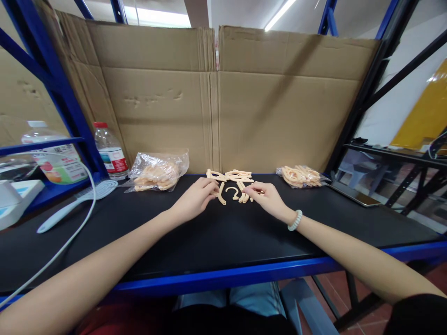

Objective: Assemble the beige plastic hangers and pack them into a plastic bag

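Several beige plastic pieces (pixel 239 176) lie near the back middle of the black table, among them a hook-shaped piece (pixel 232 190) and a curved arm piece (pixel 221 194). My left hand (pixel 197 199) is at the left side of these pieces, fingers bent together beside the curved arm piece; what the fingertips hold, if anything, is too small to tell. On the right side, my right hand (pixel 268 199) has thumb and fingers pinched near slim beige pieces (pixel 243 191). Whatever sits between those fingertips is not clear either.
Clear bags of beige pieces lie at the back left (pixel 159 174) and back right (pixel 302 177). A phone (pixel 356 194) rests at the right. A pale brush (pixel 78 204), white cable (pixel 84 223) and red-capped bottle (pixel 111 153) stand left. Cardboard (pixel 167 102) closes the back.
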A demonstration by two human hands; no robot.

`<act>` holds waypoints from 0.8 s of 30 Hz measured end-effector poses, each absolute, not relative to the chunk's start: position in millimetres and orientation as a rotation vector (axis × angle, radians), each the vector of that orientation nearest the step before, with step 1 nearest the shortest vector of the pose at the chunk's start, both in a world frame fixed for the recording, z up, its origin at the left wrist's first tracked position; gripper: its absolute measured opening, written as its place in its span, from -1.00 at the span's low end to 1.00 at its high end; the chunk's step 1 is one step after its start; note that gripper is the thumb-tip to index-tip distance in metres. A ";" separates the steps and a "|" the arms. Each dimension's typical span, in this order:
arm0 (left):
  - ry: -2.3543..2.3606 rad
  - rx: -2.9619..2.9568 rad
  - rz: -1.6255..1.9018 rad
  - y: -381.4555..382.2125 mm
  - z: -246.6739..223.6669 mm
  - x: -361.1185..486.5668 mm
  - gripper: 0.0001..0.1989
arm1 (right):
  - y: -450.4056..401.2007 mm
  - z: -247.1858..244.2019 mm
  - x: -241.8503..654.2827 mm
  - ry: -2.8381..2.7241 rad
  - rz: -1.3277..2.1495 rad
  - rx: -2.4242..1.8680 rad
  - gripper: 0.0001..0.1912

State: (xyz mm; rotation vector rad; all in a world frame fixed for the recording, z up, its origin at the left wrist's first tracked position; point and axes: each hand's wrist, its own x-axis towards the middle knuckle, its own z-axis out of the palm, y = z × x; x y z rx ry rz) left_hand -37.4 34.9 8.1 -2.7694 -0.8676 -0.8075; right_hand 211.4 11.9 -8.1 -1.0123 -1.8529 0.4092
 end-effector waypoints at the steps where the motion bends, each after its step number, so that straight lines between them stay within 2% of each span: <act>1: -0.867 -2.852 -0.763 36.6 4.7 -38.0 -0.89 | 11.8 -7.7 211.3 -1.861 0.403 -1.013 -0.68; 5: -0.887 -3.042 -0.683 32.4 -5.7 -33.9 -0.74 | 11.4 -6.6 211.9 -1.932 0.317 -1.009 -0.76; 11: -0.949 -2.972 -0.693 22.3 -6.0 -26.9 -0.74 | 20.5 -13.0 215.9 -2.001 0.201 -0.959 -0.86; 20: -0.947 -3.002 -0.599 24.7 -14.9 -24.8 -0.70 | 51.0 -21.0 203.1 -2.228 -0.053 -0.880 -0.83; 24: -0.957 -2.980 -0.590 24.7 -13.1 -24.4 -0.71 | 56.9 -27.6 199.8 -2.402 -0.060 -0.905 -0.71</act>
